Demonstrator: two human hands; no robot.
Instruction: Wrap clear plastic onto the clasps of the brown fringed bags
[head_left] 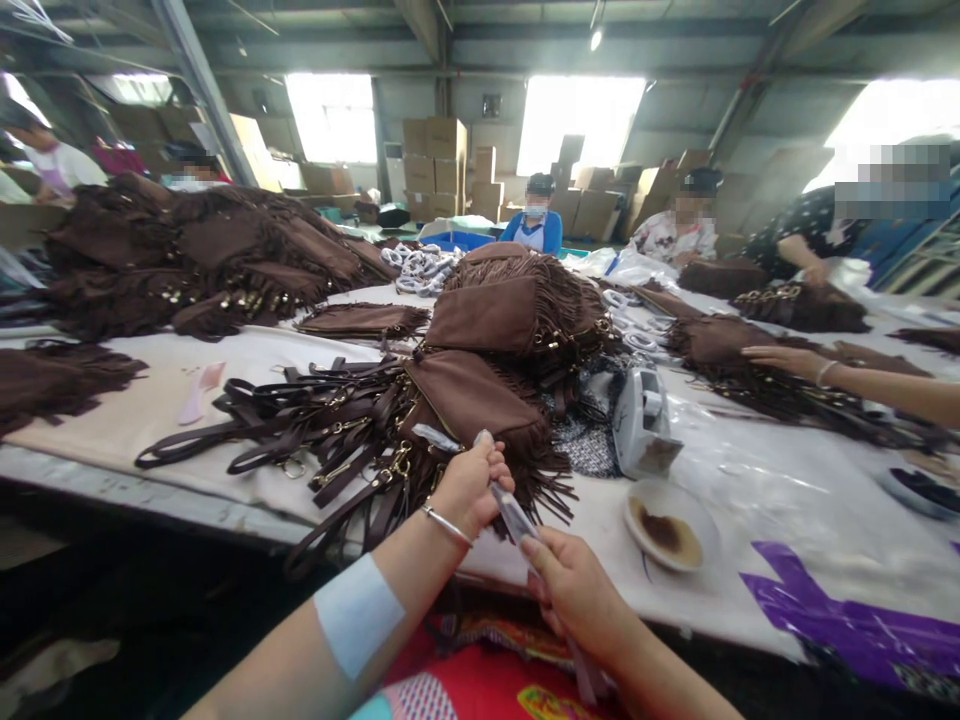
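Note:
A long narrow strip of pale, translucent wrapping (512, 510) runs between my two hands. My left hand (471, 485) is closed around its upper part, and one end sticks out past the fist. Lower down, my right hand (574, 580) pinches the strip, whose other end hangs below over my lap. Whether anything lies inside the wrapping I cannot tell. Just beyond my left hand lies a brown fringed bag (480, 400) with a zip. Dark brown straps (322, 430) with gold-coloured clips spread beside it on the left.
More fringed bags (487, 315) are stacked behind, with a large heap (217, 250) at the left. A white dispenser-like device (641, 420) and a bowl with brown matter (664, 525) stand to the right. Purple plastic (847, 620) lies at the table edge. A co-worker's hand (787, 362) touches bags at right.

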